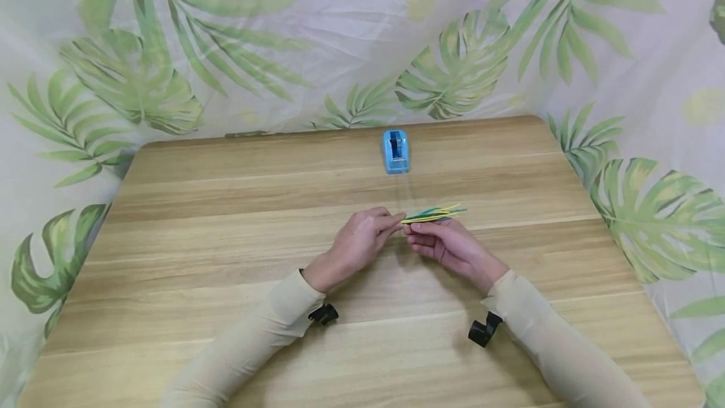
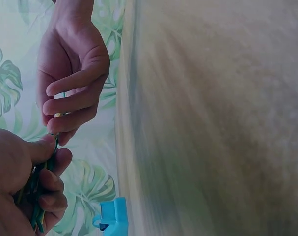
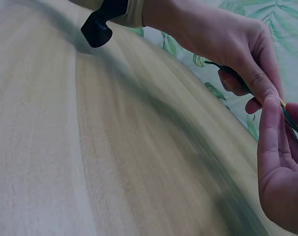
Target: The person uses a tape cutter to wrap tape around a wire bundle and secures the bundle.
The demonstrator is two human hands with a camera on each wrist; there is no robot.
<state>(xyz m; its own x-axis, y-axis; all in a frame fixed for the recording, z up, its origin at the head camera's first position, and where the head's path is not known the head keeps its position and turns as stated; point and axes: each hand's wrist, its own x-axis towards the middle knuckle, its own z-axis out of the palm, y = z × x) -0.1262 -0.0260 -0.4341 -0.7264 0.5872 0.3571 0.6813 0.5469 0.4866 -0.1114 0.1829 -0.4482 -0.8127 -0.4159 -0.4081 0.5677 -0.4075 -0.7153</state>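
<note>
A bundle of thin green and yellow wire-like strands is held up between both hands over the wooden table. My left hand pinches the bundle between thumb and fingers. In the right wrist view, a dark green end pokes out behind that hand. My right hand grips the strands with thumb and fingertips right beside the left fingertips, and the loose ends fan out to the right above it. In the left wrist view, the left hand's curled fingers wrap the bundle, and the right hand partly hides the strands.
A blue tape dispenser stands near the table's back edge, straight beyond the hands. Black mounts sit at both wrists, below the beige sleeves. The wooden table ends at a leaf-patterned cloth behind and at the sides.
</note>
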